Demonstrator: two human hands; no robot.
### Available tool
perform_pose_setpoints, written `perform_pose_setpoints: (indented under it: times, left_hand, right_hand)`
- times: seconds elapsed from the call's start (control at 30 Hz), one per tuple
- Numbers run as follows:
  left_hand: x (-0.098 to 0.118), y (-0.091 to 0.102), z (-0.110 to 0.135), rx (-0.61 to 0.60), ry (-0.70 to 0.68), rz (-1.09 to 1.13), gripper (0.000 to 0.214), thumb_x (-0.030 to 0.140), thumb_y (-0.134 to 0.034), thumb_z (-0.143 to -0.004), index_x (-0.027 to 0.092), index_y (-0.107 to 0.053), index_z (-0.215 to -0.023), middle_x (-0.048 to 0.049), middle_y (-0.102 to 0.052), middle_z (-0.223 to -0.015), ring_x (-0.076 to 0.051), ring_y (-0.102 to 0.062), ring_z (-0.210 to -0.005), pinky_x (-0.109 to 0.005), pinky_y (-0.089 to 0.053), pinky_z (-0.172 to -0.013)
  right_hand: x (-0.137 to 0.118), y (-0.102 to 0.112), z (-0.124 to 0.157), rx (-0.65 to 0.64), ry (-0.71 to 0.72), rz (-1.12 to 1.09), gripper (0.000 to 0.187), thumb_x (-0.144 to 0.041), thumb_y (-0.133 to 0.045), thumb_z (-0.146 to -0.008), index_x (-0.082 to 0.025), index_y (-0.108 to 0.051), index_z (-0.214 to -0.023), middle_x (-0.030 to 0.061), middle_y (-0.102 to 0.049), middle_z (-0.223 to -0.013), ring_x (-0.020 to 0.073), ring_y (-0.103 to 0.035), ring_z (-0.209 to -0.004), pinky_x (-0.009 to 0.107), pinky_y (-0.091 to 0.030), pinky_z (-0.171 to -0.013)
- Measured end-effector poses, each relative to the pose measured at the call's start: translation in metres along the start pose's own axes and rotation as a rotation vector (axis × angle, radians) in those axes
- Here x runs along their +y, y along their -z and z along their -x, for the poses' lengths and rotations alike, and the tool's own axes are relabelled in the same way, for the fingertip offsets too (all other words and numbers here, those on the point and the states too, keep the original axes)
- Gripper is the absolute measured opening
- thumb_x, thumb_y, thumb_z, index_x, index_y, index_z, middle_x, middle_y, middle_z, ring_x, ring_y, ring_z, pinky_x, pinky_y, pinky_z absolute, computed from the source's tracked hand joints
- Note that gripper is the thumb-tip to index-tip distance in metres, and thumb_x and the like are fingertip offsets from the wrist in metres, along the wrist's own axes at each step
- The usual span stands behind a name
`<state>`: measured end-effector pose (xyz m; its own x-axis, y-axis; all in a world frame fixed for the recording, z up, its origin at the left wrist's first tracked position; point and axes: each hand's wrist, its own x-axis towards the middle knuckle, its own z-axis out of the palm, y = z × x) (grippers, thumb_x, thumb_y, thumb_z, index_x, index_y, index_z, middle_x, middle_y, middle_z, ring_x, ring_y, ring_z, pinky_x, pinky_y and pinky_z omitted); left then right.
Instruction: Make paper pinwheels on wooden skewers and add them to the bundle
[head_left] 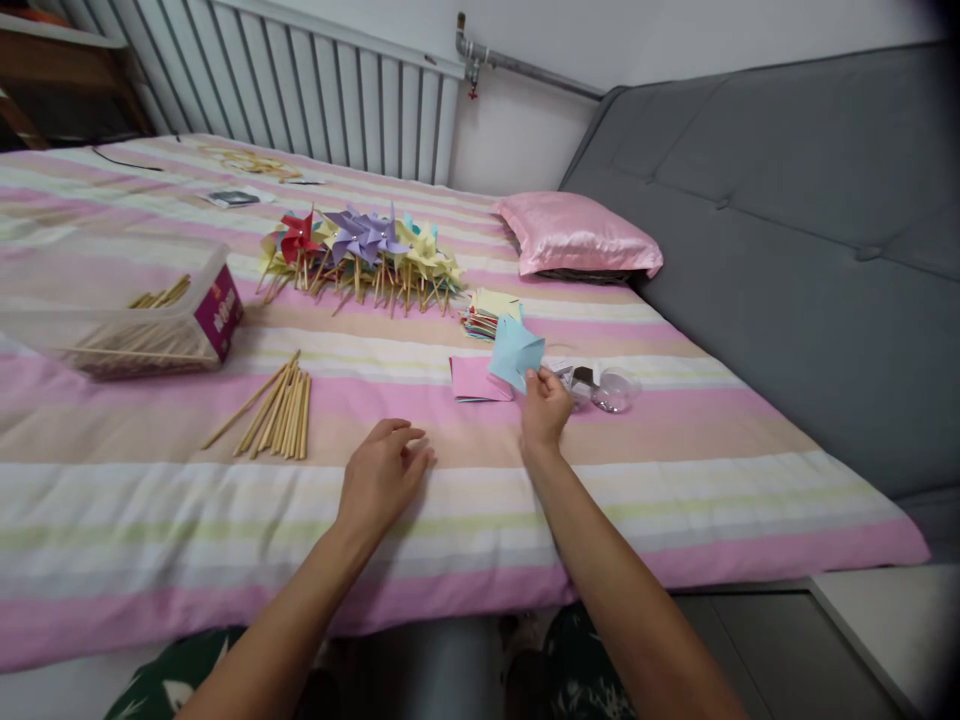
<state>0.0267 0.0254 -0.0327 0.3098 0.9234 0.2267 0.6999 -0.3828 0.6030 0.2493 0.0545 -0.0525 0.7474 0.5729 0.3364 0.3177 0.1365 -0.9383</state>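
At the far left of the bed (90,510), your clear plastic box (219,312) with a magenta label stands without a visible lid; it holds a layer of thin wooden sticks (142,350), well below the rim. Just right of it, a loose bundle of sticks (281,415) lies fanned on the striped cover, unmounted. Behind, a dense group of pinwheels (360,240) in red, purple, yellow and blue lies with heads and sticks joined; these are judged finished, though overlap prevents a count. Your left hand (382,465) rests nearer you, fingers loosely bent and apart, gripping nothing. To its right lies a small stack of pink paper (480,380), flat and unassembled. Behind that, a thicker stack of mixed paper (495,305), pale yellow on top, also appears unused. Your right hand (546,405) pinches a light blue sheet (516,352) between thumb and fingers, above the pink stack; no stick is attached, so this piece is judged incomplete. Just beyond that hand, a small round clear container (618,388) appears to hold tiny shiny pieces, too small to identify. Judged overall: many units made, with sticks and paper remaining for more.
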Motion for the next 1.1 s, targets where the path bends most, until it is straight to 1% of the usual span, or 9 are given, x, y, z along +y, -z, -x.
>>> perform_pose_setpoints:
  times: [0.13,0.23,0.33,0.47,0.57,0.67,0.8,0.87,1.1]
  left_hand:
    - [-0.008,0.011,0.001,0.102,0.036,-0.038,0.029,0.032,-0.05,-0.081,0.016,-0.069,-0.095,-0.0086,-0.063,-0.108,-0.015,-0.062,-0.065,-0.033,-0.052,-0.069]
    - [-0.014,0.021,0.002,0.197,0.074,-0.044,0.03,0.032,-0.048,-0.081,0.016,-0.069,-0.095,-0.0084,-0.063,-0.107,-0.015,-0.062,-0.068,-0.032,-0.053,-0.07]
    - [-0.013,0.026,0.004,0.277,0.086,-0.053,0.032,0.032,-0.045,-0.084,0.015,-0.067,-0.101,-0.0096,-0.062,-0.109,-0.016,-0.062,-0.072,-0.033,-0.053,-0.074]
    - [0.001,0.019,0.011,0.335,-0.016,-0.085,0.037,0.031,-0.04,-0.089,0.011,-0.063,-0.11,-0.0127,-0.061,-0.115,-0.023,-0.059,-0.102,-0.038,-0.047,-0.092]
    - [0.014,0.006,0.018,0.248,-0.139,-0.142,0.042,0.031,-0.036,-0.092,0.007,-0.054,-0.122,-0.017,-0.053,-0.129,-0.025,-0.047,-0.121,-0.04,-0.037,-0.103]
    - [0.025,-0.009,0.021,0.111,-0.256,-0.219,0.049,0.033,-0.033,-0.093,0.006,-0.042,-0.133,-0.0186,-0.04,-0.142,-0.025,-0.033,-0.133,-0.042,-0.028,-0.109]
    - [0.032,-0.025,0.018,-0.058,-0.344,-0.333,0.053,0.03,-0.031,-0.091,0.007,-0.033,-0.139,-0.0153,-0.031,-0.148,-0.024,-0.021,-0.139,-0.043,-0.021,-0.112]
    - [0.032,-0.032,0.017,-0.112,-0.36,-0.384,0.056,0.026,-0.032,-0.089,0.004,-0.03,-0.14,-0.0162,-0.028,-0.149,-0.025,-0.017,-0.14,-0.043,-0.017,-0.113]
    - [0.024,-0.044,0.022,-0.232,-0.384,-0.502,0.062,0.026,-0.032,-0.083,0.003,-0.029,-0.14,-0.0186,-0.029,-0.148,-0.026,-0.019,-0.139,-0.045,-0.013,-0.112]
  right_hand:
    - [-0.046,0.026,0.036,-0.244,0.329,0.29,0.027,-0.032,-0.047,-0.085,-0.02,-0.069,-0.094,0.0078,-0.07,-0.098,0.0241,-0.061,-0.097,0.04,-0.04,-0.094]
    - [-0.056,0.044,0.074,-0.51,0.518,0.47,0.026,-0.024,-0.045,-0.087,-0.026,-0.069,-0.097,0.0038,-0.071,-0.101,0.0231,-0.056,-0.11,0.042,-0.028,-0.105]
    - [-0.047,0.057,0.108,-0.657,0.581,0.587,0.025,-0.026,-0.046,-0.088,-0.027,-0.069,-0.097,0.0025,-0.072,-0.097,0.0235,-0.057,-0.109,0.043,-0.027,-0.105]
    - [-0.04,0.067,0.124,-0.68,0.585,0.589,0.03,-0.044,-0.054,-0.084,-0.026,-0.067,-0.104,0.0045,-0.07,-0.106,0.0274,-0.053,-0.114,0.045,-0.028,-0.104]
    - [-0.047,0.07,0.113,-0.589,0.528,0.563,0.038,-0.049,-0.052,-0.084,-0.022,-0.067,-0.105,0.0067,-0.069,-0.108,0.0274,-0.051,-0.114,0.044,-0.03,-0.103]
    - [-0.054,0.067,0.097,-0.532,0.472,0.57,0.049,-0.05,-0.044,-0.087,-0.016,-0.058,-0.12,0.0112,-0.056,-0.128,0.0275,-0.044,-0.124,0.044,-0.029,-0.105]
    - [-0.05,0.053,0.085,-0.706,0.487,0.559,0.062,-0.05,-0.033,-0.091,-0.015,-0.03,-0.142,0.0099,-0.026,-0.151,0.0257,-0.018,-0.14,0.046,-0.021,-0.11]
    - [-0.043,0.044,0.085,-0.81,0.489,0.563,0.063,-0.048,-0.029,-0.092,-0.015,-0.022,-0.145,0.0083,-0.02,-0.153,0.0238,-0.011,-0.142,0.045,-0.017,-0.112]
    - [-0.024,0.03,0.091,-0.986,0.343,0.646,0.066,-0.054,-0.021,-0.092,-0.015,-0.019,-0.146,0.0095,-0.024,-0.151,0.0244,-0.017,-0.141,0.046,-0.01,-0.114]
